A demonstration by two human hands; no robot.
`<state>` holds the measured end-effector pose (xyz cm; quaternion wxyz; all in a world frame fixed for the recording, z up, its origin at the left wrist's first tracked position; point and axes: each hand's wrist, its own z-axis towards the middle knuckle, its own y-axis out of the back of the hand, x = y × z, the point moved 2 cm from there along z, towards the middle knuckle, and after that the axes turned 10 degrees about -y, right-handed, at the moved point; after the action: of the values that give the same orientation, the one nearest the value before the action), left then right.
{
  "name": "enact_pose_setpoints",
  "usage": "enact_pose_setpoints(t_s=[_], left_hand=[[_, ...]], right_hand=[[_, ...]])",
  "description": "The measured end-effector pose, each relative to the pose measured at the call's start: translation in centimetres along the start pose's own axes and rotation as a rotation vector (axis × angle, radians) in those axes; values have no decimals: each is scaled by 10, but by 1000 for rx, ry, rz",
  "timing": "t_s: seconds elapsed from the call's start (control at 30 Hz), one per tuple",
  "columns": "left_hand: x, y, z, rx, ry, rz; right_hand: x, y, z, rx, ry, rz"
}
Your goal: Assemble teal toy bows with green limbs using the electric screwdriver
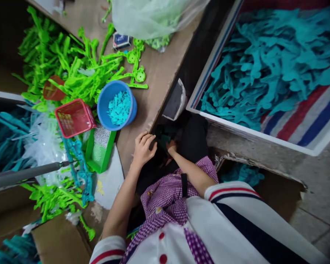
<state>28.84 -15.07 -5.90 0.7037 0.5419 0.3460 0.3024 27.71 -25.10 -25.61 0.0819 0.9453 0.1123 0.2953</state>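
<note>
My left hand (145, 148) is at the table's front edge, its fingers loosely bent and the thumb apart, with nothing visible in it. Lower down, in the shadow beside my dark-trousered leg, my right hand (171, 146) reaches to a dark green thing (164, 139). Shadow hides its fingertips, so I cannot make out its grip. Nearest to my left hand on the table is a blue bucket (101, 106) with small turquoise plastic pieces (120, 109) in it. A green tray (110, 146) holding small grains and a red plastic basket (91, 117) stand beside it.
Bright green plastic parts (71, 62) are heaped across the table (159, 69). A clear bag (151, 18) lies at the back. On the right, a white-framed bin (264, 141) holds turquoise parts (266, 62). A cardboard box (280, 198) is on the floor. A grey tool (27, 175) juts in from the left.
</note>
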Motion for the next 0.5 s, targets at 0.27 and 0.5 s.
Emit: enact_pose_setpoints(t_s=[0.27,0.5], left_hand=[[-3,-2,2,-34,-5,-73],[-5,-2,1,-60,-28,-33]], right_hand=[[-7,52,10,-245,39,116],[-16,59,15,-245,33,112]])
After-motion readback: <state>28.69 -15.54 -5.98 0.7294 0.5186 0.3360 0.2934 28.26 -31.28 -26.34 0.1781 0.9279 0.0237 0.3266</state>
